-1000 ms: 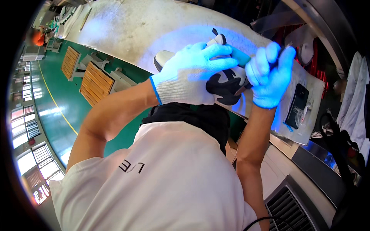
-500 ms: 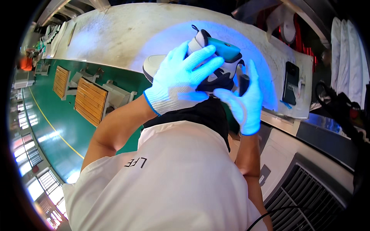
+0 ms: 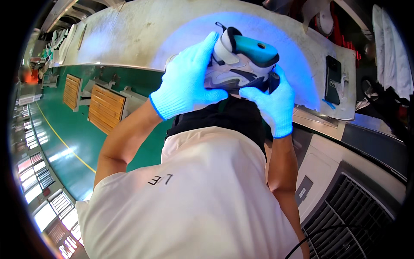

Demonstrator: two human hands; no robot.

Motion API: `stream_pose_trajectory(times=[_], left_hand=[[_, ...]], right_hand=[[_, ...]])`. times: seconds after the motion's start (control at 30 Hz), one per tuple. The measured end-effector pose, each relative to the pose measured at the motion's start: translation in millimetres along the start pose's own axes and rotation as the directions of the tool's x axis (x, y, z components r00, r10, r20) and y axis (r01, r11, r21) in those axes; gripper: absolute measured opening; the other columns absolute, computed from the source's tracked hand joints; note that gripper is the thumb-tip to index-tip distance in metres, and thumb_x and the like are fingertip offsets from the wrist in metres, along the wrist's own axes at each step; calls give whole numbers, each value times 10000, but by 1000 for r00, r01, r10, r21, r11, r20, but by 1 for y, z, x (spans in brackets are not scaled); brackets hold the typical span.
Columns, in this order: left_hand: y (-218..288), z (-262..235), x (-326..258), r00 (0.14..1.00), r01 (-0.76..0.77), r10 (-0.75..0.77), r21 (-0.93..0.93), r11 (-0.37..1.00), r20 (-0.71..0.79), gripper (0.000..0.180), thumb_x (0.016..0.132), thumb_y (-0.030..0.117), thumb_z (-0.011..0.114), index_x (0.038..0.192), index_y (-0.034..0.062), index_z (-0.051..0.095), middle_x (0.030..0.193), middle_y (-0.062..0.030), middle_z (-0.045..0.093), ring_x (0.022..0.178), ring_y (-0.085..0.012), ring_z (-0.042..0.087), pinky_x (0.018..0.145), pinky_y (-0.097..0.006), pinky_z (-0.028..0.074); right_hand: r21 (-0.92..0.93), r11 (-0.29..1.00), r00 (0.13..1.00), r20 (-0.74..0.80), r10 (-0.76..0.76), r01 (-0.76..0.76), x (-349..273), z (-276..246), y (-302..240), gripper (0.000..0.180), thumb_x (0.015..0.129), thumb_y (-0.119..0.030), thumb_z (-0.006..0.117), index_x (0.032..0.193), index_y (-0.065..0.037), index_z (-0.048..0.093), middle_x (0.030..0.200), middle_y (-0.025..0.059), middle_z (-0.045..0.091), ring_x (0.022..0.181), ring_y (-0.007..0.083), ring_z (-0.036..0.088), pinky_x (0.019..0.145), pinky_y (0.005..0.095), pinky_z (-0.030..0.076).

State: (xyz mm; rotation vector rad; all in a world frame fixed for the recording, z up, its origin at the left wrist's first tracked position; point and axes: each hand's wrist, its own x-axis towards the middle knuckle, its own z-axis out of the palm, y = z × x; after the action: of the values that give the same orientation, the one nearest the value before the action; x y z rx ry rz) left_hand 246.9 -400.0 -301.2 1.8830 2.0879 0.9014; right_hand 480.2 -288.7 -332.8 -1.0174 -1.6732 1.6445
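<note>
Both hands, left (image 3: 187,82) and right (image 3: 271,103), clasp the sneaker (image 3: 241,64) (gloved) above the bench edge (image 3: 129,67).

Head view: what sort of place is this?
Probably a shoe factory floor: gloved hands hold a sneaker over a long grey workbench lit blue, with green painted floor and stacked wooden pallets.

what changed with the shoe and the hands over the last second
The shoe was turned in the hands: a second ago its dark underside faced the camera, now its grey side and teal insert show. The left hand shifted from on top to the shoe's left side; the right hand moved from beside it to under it. Both hands kept hold; the phone stayed on the table.
</note>
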Motion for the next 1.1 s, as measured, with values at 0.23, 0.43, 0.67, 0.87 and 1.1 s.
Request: stream_pose_trajectory(times=[0.23, 0.43, 0.67, 0.87, 1.1], left_hand=[[20, 13, 7, 993, 104, -97, 107, 989, -68, 1145, 595, 459, 1044, 1559, 72, 561, 1285, -184, 742, 1180, -421, 724, 1042, -530, 576], [38, 15, 30, 973, 230, -228, 108, 967, -34, 1151, 560, 477, 1058, 1534, 76, 593, 1298, -186, 748, 1158, -398, 750, 1018, -492, 601], [35, 13, 35, 969, 247, -247, 18, 969, 19, 1222, 540, 510, 1060, 1566, 63, 569, 1313, -161, 749, 1159, -341, 775, 1021, -460, 623], [27, 24, 24, 985, 158, -156, 18, 987, -67, 1218, 527, 498, 1085, 1539, 42, 583, 1280, -154, 764, 1150, -339, 780, 1009, -464, 628], [28, 18, 25, 991, 123, -124, -30, 992, -46, 1203, 557, 501, 1092, 1544, 50, 572, 1318, -150, 758, 1180, -360, 769, 1020, -463, 623]], right_hand=[[-102, 994, 998, -59, 25, -31, -4, 0, -7, 741, 755, -70, 1007, 1404, 59, 673, 1217, 133, 793, 1062, 197, 735, 983, 367, 615], [-94, 995, 999, -3, -35, 35, 5, -21, 16, 800, 758, -186, 1040, 1423, 69, 673, 1254, 181, 782, 1118, 219, 716, 997, 380, 602], [145, 988, 997, 51, -65, 57, 4, -19, 31, 993, 737, -123, 1044, 1561, 101, 538, 1429, 224, 704, 1305, 285, 682, 1125, 422, 576], [-41, 999, 997, 67, 36, -34, 8, -22, 4, 609, 778, -204, 1015, 1261, 39, 735, 1120, 140, 817, 1012, 252, 766, 910, 388, 614], [381, 884, 926, -147, 347, -271, 24, -42, -1, 309, 1035, -330, 778, 917, -63, 677, 822, 113, 725, 550, 158, 605, 554, 334, 529]])
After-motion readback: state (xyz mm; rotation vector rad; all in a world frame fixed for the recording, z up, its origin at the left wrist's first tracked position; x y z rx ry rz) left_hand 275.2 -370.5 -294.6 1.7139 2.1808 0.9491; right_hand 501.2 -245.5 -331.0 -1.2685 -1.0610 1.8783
